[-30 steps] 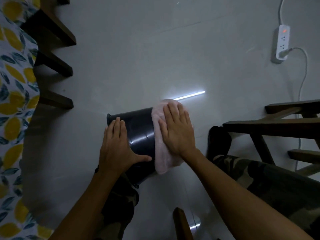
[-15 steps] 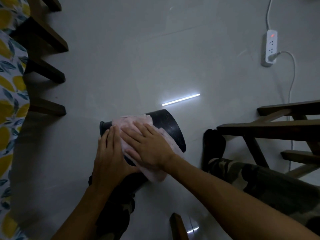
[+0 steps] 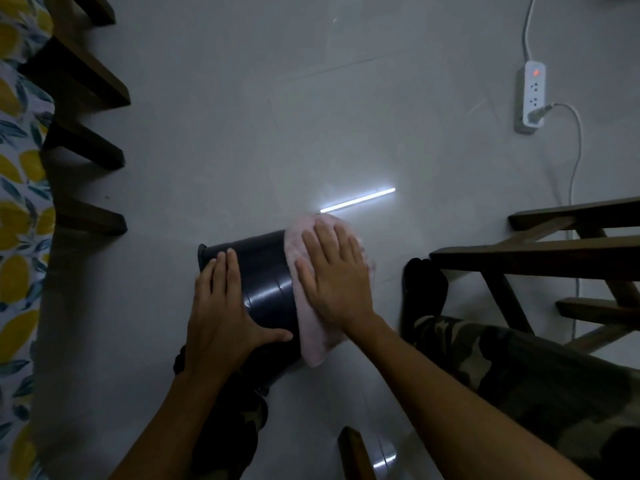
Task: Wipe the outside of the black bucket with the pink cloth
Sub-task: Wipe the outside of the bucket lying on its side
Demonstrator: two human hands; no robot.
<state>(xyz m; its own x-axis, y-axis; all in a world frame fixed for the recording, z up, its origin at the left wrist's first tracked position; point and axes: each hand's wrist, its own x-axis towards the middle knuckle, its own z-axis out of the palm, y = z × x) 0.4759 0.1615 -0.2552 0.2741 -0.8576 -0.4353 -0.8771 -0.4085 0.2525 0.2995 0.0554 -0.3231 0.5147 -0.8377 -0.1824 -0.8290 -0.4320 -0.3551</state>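
The black bucket (image 3: 265, 282) lies tilted on its side over my lap, its rim toward the left. My left hand (image 3: 221, 306) rests flat on the bucket's wall near the rim, fingers together, thumb spread out. The pink cloth (image 3: 311, 327) is draped over the bucket's right end, covering the base side. My right hand (image 3: 334, 275) presses flat on the cloth with its fingers spread. The bucket's base is hidden under the cloth.
Grey tiled floor (image 3: 311, 116) all around. Dark wooden furniture legs (image 3: 86, 157) and a lemon-print fabric (image 3: 20, 202) stand at the left. A wooden frame (image 3: 554, 251) sits at the right, and a white power strip (image 3: 531, 95) with its cable lies at the far right.
My right hand slid the pink cloth from the bucket's left rim side back over to its right end. The left hand stayed on the bucket's wall.
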